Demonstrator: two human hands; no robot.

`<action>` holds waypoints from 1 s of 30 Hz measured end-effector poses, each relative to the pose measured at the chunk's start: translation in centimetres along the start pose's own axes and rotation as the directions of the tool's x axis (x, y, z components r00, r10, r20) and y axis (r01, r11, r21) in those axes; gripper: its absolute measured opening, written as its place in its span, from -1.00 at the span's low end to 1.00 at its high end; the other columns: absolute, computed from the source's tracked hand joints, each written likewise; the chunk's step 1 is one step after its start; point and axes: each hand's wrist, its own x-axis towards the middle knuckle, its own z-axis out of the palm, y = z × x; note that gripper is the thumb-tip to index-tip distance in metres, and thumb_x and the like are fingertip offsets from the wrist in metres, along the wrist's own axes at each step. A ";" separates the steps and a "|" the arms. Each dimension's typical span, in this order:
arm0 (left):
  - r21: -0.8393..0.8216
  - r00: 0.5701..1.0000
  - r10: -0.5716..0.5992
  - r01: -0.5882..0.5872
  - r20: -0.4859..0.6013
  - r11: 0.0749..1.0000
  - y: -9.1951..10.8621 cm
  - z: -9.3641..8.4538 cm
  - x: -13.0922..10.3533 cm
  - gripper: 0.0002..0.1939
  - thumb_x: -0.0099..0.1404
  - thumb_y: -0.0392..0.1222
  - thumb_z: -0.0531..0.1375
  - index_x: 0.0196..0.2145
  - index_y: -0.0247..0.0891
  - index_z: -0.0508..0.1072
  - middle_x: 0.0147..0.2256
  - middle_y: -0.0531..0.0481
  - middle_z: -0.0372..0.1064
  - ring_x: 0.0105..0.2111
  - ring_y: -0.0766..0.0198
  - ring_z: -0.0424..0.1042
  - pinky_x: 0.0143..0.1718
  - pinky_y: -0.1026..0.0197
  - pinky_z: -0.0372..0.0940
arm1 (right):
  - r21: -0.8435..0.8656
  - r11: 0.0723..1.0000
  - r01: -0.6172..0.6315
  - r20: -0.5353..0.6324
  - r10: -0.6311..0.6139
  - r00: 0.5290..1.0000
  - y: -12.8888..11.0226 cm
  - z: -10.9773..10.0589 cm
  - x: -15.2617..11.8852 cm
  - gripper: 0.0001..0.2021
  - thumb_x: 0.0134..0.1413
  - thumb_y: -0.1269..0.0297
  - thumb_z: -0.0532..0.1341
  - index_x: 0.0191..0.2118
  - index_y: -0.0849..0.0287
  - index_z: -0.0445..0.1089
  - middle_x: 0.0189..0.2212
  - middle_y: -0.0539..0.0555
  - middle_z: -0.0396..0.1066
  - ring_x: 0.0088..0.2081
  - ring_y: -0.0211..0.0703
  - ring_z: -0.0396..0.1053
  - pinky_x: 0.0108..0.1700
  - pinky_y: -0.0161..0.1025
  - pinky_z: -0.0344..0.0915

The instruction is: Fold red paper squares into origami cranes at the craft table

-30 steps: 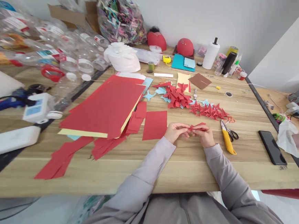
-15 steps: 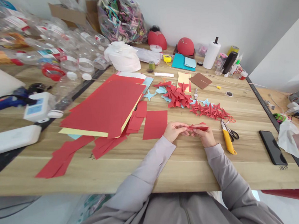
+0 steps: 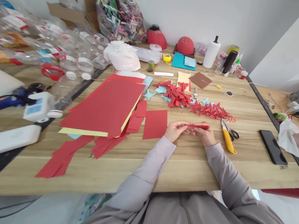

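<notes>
Between both hands is a small folded piece of red paper (image 3: 203, 125), held just above the wooden table. My left hand (image 3: 175, 131) pinches its left end, and my right hand (image 3: 203, 134) grips the right part, where a red flap sticks out past the fingers. My fingers partly cover the paper, so its exact fold is hidden. Left of my left hand lies a flat red paper rectangle (image 3: 155, 124). Beyond the hands are a heap of folded red paper pieces (image 3: 177, 96) and a row of red paper stars (image 3: 211, 110), with light blue ones (image 3: 149, 94) nearby.
A yellow-handled utility knife (image 3: 228, 141) and black scissors (image 3: 234, 134) lie right of my right hand, a phone (image 3: 272, 147) farther right. Large red sheets (image 3: 104, 105) and cut red strips (image 3: 62, 158) spread at left. Plastic bottles (image 3: 67, 59) crowd the back left.
The red paper has shifted slightly between my fingers, and its right flap reaches a little farther right. Both hands stay in nearly the same place.
</notes>
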 end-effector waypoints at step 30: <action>-0.063 0.996 -0.082 0.081 -0.017 0.995 0.4 -0.1 -0.1 -0.55 -0.21 -0.08 0.45 -0.38 -0.43 0.53 -0.49 -0.13 0.53 -0.48 0.13 0.54 -0.31 0.07 0.47 | -0.152 0.984 0.091 0.010 -0.091 0.996 -0.1 -0.2 0.1 -0.86 -0.30 0.26 0.41 -0.46 0.06 0.56 -0.46 0.00 0.52 -0.56 -0.23 0.39 -0.45 -0.22 0.35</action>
